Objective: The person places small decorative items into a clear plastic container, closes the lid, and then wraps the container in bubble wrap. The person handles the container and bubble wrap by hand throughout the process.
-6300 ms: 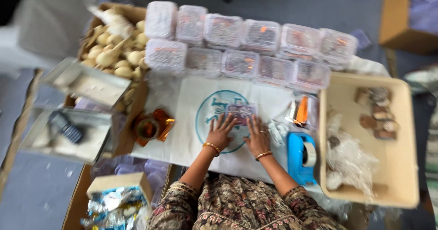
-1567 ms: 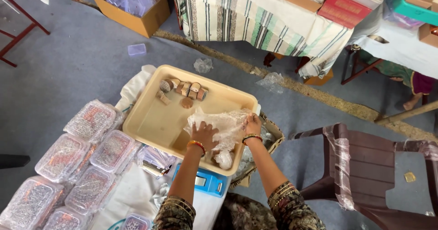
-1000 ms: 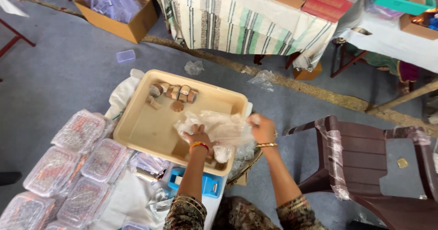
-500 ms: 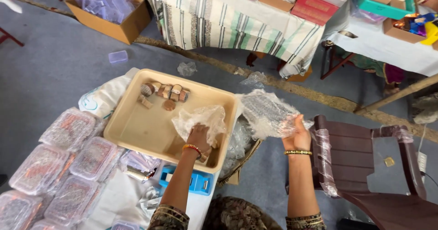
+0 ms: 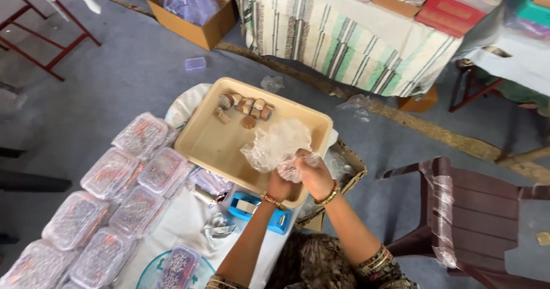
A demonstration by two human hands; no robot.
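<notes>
The crumpled clear plastic wrap (image 5: 275,145) sat over the near corner of the tan tray (image 5: 206,145). Both hands held it. The left hand (image 5: 279,184) had its fingers curled shut on the lower edge of the wrap. The right hand (image 5: 312,173) was closed on the same bunch just beside it, so the 2 hands touched.

To handle it well, I think the hands should pull gently and apart, because thin wrap like this tears and sticks to itself. Keeping it above the tray would stop it from snagging on other things.

At the far end of the tray lay a small row of brown and cream pieces (image 5: 246,106). Just below the tray stood a blue tape holder (image 5: 252,209). To the left, many clear lidded boxes (image 5: 123,171) lay close together on a white cloth (image 5: 183,220). A dark brown plastic chair (image 5: 475,209) stood to the right on the grey floor. Farther off was a table with a striped cloth (image 5: 344,42), and a cardboard box (image 5: 192,11) with pale plastic in it.
</notes>
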